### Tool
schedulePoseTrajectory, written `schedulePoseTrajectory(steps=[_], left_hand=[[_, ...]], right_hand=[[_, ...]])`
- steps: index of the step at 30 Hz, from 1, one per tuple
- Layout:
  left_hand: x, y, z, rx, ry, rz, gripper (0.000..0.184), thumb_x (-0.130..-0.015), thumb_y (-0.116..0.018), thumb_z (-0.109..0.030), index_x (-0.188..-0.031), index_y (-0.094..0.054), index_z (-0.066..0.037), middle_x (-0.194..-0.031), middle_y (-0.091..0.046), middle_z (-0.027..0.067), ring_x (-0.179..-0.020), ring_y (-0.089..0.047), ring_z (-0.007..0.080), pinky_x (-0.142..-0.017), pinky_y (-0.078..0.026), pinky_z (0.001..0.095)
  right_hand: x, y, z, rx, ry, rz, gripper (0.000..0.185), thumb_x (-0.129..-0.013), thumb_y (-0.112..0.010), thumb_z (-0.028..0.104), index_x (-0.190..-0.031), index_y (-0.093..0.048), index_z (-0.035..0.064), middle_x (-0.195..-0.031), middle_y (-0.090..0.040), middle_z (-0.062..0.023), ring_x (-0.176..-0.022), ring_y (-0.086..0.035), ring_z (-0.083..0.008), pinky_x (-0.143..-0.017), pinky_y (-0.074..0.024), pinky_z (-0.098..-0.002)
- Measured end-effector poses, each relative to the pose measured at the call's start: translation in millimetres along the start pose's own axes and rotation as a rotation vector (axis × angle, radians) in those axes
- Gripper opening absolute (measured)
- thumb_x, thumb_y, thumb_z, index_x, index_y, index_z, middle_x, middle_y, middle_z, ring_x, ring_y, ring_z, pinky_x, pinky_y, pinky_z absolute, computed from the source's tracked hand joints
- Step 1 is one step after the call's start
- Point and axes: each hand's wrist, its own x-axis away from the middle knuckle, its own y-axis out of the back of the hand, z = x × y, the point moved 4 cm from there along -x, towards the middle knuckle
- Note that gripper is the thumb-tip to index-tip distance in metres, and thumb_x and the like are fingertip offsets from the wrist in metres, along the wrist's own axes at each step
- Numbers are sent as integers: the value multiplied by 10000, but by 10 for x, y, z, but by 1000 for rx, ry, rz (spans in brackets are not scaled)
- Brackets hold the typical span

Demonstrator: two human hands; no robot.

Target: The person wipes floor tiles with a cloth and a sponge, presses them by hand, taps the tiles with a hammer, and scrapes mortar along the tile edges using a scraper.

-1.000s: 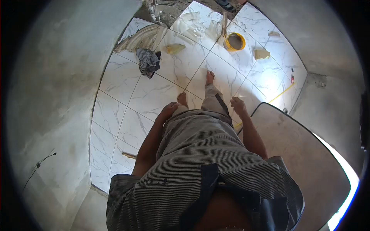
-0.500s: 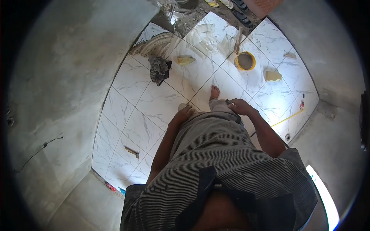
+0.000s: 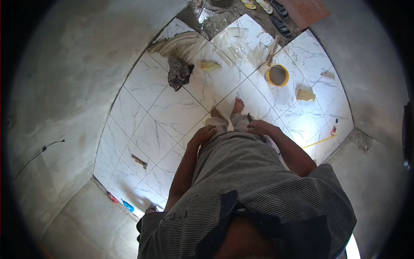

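My left hand (image 3: 203, 134) rests at the left thigh, its fingers closed on the light trousers (image 3: 219, 124). At the other thigh is my right hand (image 3: 260, 127), its fingers bent inward. A dark, thin piece (image 3: 249, 117) sticks out by those fingertips; its kind cannot be made out. Both bare feet stand on the white marbled floor tiles (image 3: 172, 110). Ahead lie a crumpled dark cloth (image 3: 177, 72) and a yellowish piece (image 3: 210, 65). Further right stands a yellow bucket (image 3: 277, 75) with grey contents, and nearer to me is a yellow sponge-like block (image 3: 305, 95).
A hammer-like tool (image 3: 139, 162) lies on the left tiles. Wet grey smears (image 3: 179, 46) cover the far tiles. A wooden stick (image 3: 272, 50) lies behind the bucket. A yellow tape (image 3: 319, 141) runs along the right. Sandals (image 3: 280, 26) sit beyond the tile edge. Bare plastered walls (image 3: 73, 86) flank the floor.
The view has shifted slightly, so floor things appear a little lower at the far end. My left foot now shows beside the right one. Both hands stay at the thighs.
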Motion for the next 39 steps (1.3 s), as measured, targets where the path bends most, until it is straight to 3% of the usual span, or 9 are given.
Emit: schedulePoseTrajectory(steps=[14,21,24,26,28,29,30,32,39], left_hand=[[-249,-24,-146,-356,-100,271,466,-850,-527,-400,-1087,-647,-17,-1076,-655,194,-991,-623,349,-863,-468,412],[-273,-244,37,-247,-116,178,452,-880,-503,-415,-1018,-645,-9,-1035,-650,206,-977,-613,366,-869,-454,447],[-646,-435,93,-17,-78,152,447,-899,-494,-392,-1118,-626,-25,-1050,-642,223,-1021,-596,370,-893,-452,438],[-1012,-445,105,98,-58,112,421,-904,-498,-373,-1116,-631,-34,-1076,-640,207,-1034,-592,364,-899,-452,436],[-1607,-466,343,217,-48,54,396,-908,-503,-354,-1115,-636,-44,-1102,-638,191,-1048,-588,359,-905,-452,434],[-1947,-454,505,101,-76,-12,383,-906,-519,-345,-1117,-637,-47,-1140,-626,175,-1053,-589,349,-902,-456,433],[-2317,-431,665,-15,-105,-85,372,-903,-536,-335,-1118,-638,-50,-1178,-614,159,-1058,-590,339,-899,-459,433],[-2940,-192,844,-134,-169,-93,386,-896,-551,-339,-1142,-623,-51,-1199,-600,157,-1064,-587,330,-896,-461,430],[-3967,705,1039,-320,-195,-211,513,-874,-591,-260,-1337,-466,-74,-1251,-548,176,-1170,-505,349,-972,-398,445]], right_hand=[[-32,-95,370,392,-46,-258,253,-837,-574,257,-901,-678,36,-946,-650,-184,-941,-624,-352,-792,-494,-447],[-156,82,190,433,84,474,207,-839,-570,187,-945,-648,27,-935,-645,-221,-888,-625,-383,-781,-492,-457],[-608,310,-101,470,265,549,288,-875,-536,232,-1054,-639,31,-966,-665,-163,-789,-667,-324,-708,-542,-406],[-971,630,-211,-125,-215,930,330,-918,-488,263,-1129,-612,42,-942,-662,-135,-653,-667,-267,-597,-563,-344],[-1890,1041,-519,-5,-140,700,330,-940,-451,272,-1103,-601,28,-974,-642,-162,-625,-652,-283,-576,-552,-350],[-2618,1096,-1020,449,283,374,294,-922,-447,256,-1023,-609,32,-1036,-628,-201,-733,-651,-339,-678,-523,-422],[-2781,1709,-605,485,-4,260,263,-901,-469,254,-980,-599,40,-1073,-618,-211,-909,-624,-356,-768,-476,-467],[-4098,1919,-1811,353,188,-471,405,-896,-535,312,-1205,-552,50,-1172,-592,-171,-1086,-562,-345,-897,-460,-424],[-6272,2874,-2454,705,0,-736,588,-933,-475,393,-1443,-314,147,-1517,-287,-102,-1357,-317,-357,-1051,-306,-575]])
